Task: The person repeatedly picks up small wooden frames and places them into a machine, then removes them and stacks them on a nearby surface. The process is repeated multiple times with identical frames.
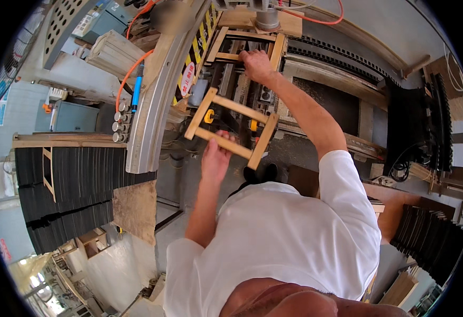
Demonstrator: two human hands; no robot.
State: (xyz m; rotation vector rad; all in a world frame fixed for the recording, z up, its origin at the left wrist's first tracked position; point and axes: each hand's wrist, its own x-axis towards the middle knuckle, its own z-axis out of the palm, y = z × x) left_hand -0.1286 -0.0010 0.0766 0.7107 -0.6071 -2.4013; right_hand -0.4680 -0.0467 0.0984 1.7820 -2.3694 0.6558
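My left hand (216, 158) grips the near rail of a small wooden frame (240, 108), which is made of two side pieces joined by two cross rails. It is held tilted in the air in front of me. Farther off, my right hand (257, 64) reaches onto a second wooden frame (228, 56) that sits in the machine (233, 87). Its fingers are closed round the near rail of that frame. A metal cylinder (267, 20) stands over the far end of the second frame.
On the left runs a long metal beam (152, 105) with several round knobs and an orange hose. Stacks of dark slats (72, 179) stand at left, with more dark slats (429, 238) at right. A toothed black chain (342, 55) lies along the machine's right side.
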